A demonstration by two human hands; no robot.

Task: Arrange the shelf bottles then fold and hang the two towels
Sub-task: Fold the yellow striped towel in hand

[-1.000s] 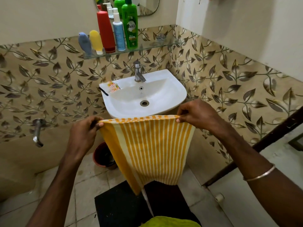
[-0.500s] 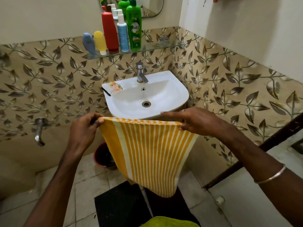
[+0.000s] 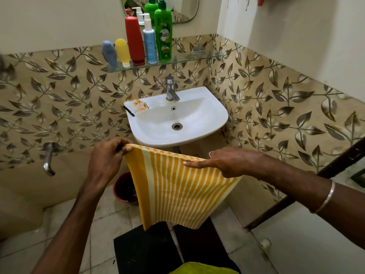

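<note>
A yellow and white striped towel hangs folded in front of the sink. My left hand pinches its top left corner. My right hand lies flat along the top edge, fingers stretched toward the middle, with the towel draped over it. On the glass shelf several bottles stand in a row: a blue-grey tube, a yellow tube, a red bottle, a white-blue pump bottle and a green bottle. A green towel shows at the bottom edge.
A white sink with a tap is on the tiled wall; a sachet lies on its rim. A red bucket sits under it, a black mat on the floor. A wall tap sticks out at left.
My right hand has let go of its pinch on the top right corner and slid flat along the top edge toward the middle. The towel's top edge now slopes down to the right.
</note>
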